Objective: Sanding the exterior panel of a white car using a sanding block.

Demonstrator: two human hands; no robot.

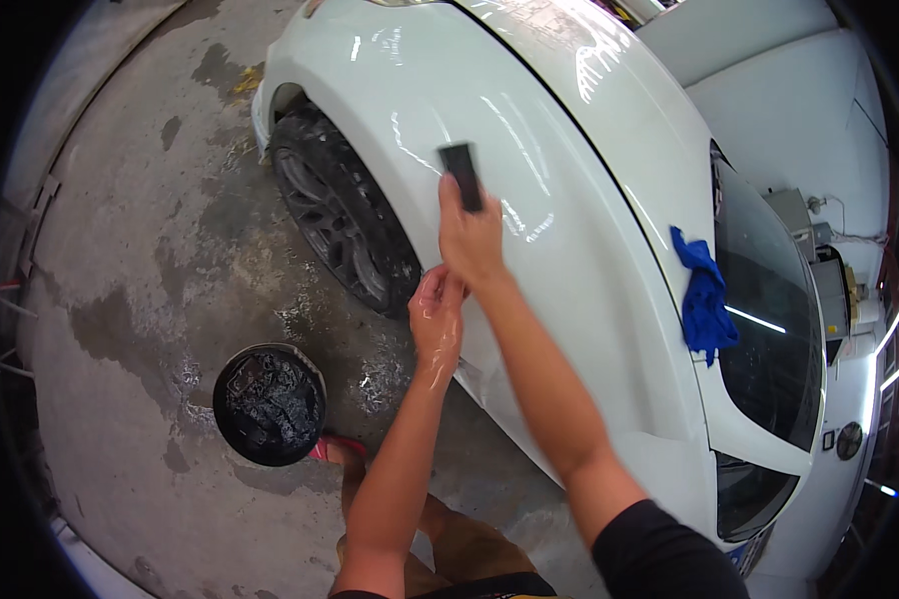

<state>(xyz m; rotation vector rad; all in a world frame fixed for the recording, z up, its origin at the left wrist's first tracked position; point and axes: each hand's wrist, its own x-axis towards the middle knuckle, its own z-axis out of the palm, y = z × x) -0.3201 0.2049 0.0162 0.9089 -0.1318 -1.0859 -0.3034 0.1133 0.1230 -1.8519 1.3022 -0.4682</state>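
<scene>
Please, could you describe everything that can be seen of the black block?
The block looks plain and roughly rectangular, longer than wide, with straight edges; slight blur leaves its material unclear. The right hand holds its near part. Its far end points away from the person, leaning a little left, over the white car. Whether it touches the car is unclear.

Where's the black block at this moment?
In the upper middle of the head view, the black block is gripped in the right hand, over the car's white fender, to the right of the dark wheel.
</scene>
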